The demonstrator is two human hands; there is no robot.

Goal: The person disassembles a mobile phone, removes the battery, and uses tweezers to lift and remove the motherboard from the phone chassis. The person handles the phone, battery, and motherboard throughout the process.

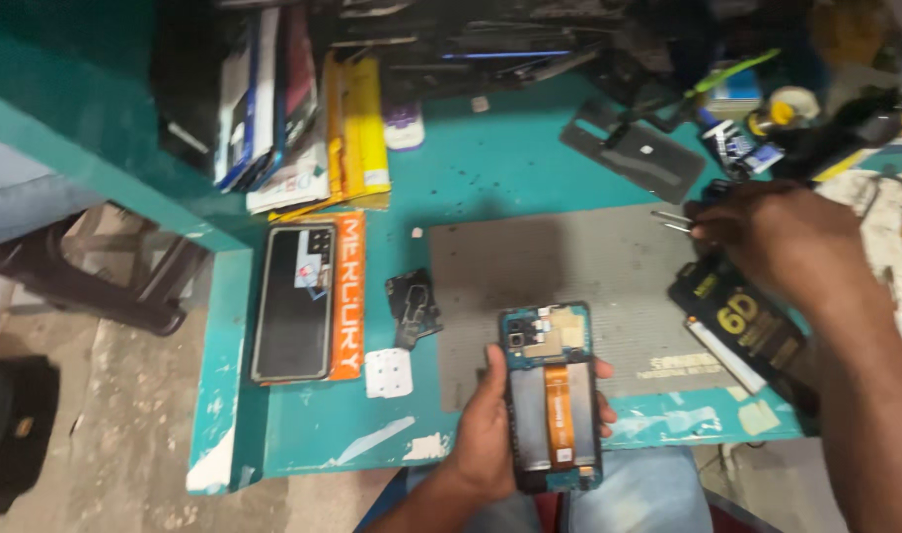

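My left hand [490, 429] grips an opened phone [553, 395] near the table's front edge. Its back cover is off, showing a teal board, camera parts and an orange flex cable down the middle. My right hand [782, 237] is at the right side of the grey work mat [569, 257], its fingers closed on thin metal tweezers [671, 221] that point left. A black flat box with gold print [742, 331] lies just below that hand.
A phone back cover [295, 301] rests on an orange box at the left. A small black part [414, 304] and a white piece [388, 372] lie beside the mat. Stacked boxes [303, 118] and cluttered tools line the back.
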